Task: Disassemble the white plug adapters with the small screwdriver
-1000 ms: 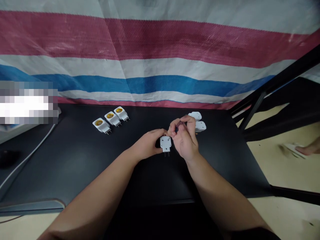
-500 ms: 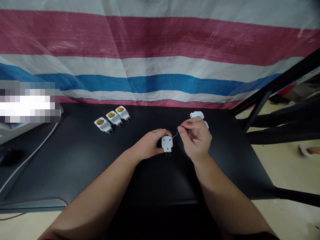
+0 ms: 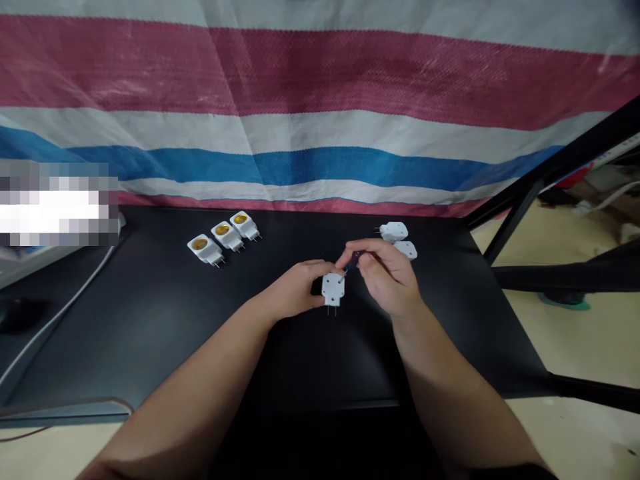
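Observation:
My left hand (image 3: 303,287) is closed around the left side of a white plug-in lamp socket (image 3: 333,291). Its flat back with several screw holes faces up, and two metal prongs point toward me. In my right hand (image 3: 387,277) is a small screwdriver (image 3: 354,258) with a dark blue handle, tilted, held between thumb and fingers. The tip meets the hole at the socket's upper right; whether a screw sits in it I cannot tell. My right index fingertip is close to the socket's top edge.
Three white lamp sockets (image 3: 229,235) with golden openings up stand at the back left of the black table (image 3: 165,333). Two white ones (image 3: 393,231) lie back-up at the back right. A white cable (image 3: 70,303) and a dark mouse-like object (image 3: 20,313) are at left; a striped sheet (image 3: 320,80) hangs behind.
My right hand has shifted slightly left and lower, its fingers now further along the screwdriver. The second socket at the back right shows more fully. The legs beyond the table have gone from view.

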Motion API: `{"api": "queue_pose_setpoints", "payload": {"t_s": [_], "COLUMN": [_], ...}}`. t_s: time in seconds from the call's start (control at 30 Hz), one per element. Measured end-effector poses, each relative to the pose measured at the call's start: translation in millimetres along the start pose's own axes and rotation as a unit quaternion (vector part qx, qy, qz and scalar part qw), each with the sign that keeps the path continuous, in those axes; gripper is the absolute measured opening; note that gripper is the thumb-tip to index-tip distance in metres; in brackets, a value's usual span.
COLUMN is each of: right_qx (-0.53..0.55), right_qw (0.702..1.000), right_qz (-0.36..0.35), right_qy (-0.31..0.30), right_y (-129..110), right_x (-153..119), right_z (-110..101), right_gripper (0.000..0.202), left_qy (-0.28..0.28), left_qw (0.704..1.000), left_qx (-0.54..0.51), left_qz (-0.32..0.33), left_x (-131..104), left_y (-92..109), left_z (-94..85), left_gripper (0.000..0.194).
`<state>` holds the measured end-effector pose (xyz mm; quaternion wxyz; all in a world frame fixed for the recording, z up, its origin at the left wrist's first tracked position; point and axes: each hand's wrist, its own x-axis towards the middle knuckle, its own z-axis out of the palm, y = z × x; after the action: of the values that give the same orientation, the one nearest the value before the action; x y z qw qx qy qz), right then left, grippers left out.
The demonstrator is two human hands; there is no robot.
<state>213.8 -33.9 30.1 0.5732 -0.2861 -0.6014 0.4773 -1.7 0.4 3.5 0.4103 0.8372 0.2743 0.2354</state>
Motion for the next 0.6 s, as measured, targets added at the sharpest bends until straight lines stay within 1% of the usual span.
{"api": "queue_pose_setpoints", "payload": {"t_s": [0.07,0.13,0.2,0.3,0.37,0.43,0.5,0.53,0.6], "right_qx": [0.087,0.122,0.115,0.098,0.083,0.074,0.096,0.117,0.148], "right_qw": [0.996,0.992,0.993,0.995,0.997,0.997,0.994,0.991,0.988], "right_qz": [0.023,0.022,0.004,-0.018,-0.004,0.032,0.058,0.056,0.034], "right_qy": [-0.013,0.0,0.005,0.005,0.01,0.006,-0.004,-0.01,-0.016], "right_y": [1,4,7,9,7,4,0,0,1], "right_x": [0,0,-1,-1,0,1,1,1,1], "right_z": [5,10,13,13,10,8,9,10,13], "right_gripper": [0.021,0.017,0.017,0.013,0.01,0.018,0.026,0.027,0.021], "left_qy": [-0.005,-0.007,-0.005,0.0,0.009,0.011,0.005,0.004,0.003], "left_qw": [1.0,1.0,1.0,1.0,1.0,1.0,1.0,1.0,1.0], "left_qx": [0.001,0.0,-0.005,-0.008,-0.006,-0.001,0.002,0.003,0.003], "left_qz": [-0.002,-0.002,-0.004,-0.001,0.004,0.005,0.006,0.006,0.004], "left_x": [1,2,2,2,1,1,1,1,1], "left_y": [1,2,3,1,0,-1,-1,0,1], "left_z": [0.2,0.7,1.6,3.1,3.9,4.4,4.3,4.1,3.7], "left_gripper": [0.037,0.034,0.033,0.029,0.031,0.035,0.038,0.038,0.036]}}
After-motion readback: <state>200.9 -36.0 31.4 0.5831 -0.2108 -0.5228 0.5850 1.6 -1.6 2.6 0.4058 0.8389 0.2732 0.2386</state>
